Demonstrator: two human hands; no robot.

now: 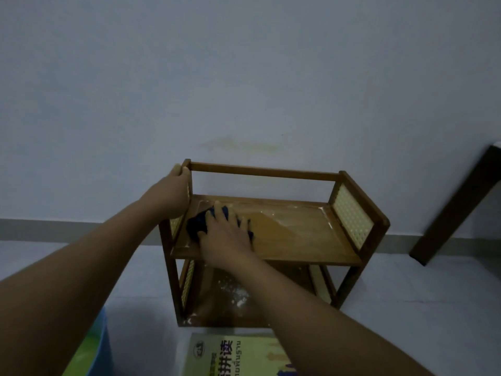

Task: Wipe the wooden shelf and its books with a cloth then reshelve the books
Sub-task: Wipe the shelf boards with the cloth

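A person's right hand (226, 234) lies flat, fingers spread, on a dark blue cloth (199, 226) pressed to the left part of the top board of a small wooden shelf (298, 232) that stands on a pale floor (406, 308) against a plain wall (244, 77). The left hand (173, 194) has its grip curled over the top of the shelf's left side frame, fingers wrapped round the corner post. Pale streaks and white powdery residue mark the top board to the right of the cloth, and more white specks lie on the lower board (238, 294). Cream lattice panels (351, 218) fill the shelf's side frames. In front of the shelf, at the bottom edge of the view, a yellow-green book (233, 354) lies flat on the floor; its cover carries large Chinese characters, among them "拼读", beside a line of smaller script too blurred to read and a round logo. A blue and green object (95, 348) sits at lower left, and a dark wooden furniture leg (455, 210) slants in at right.
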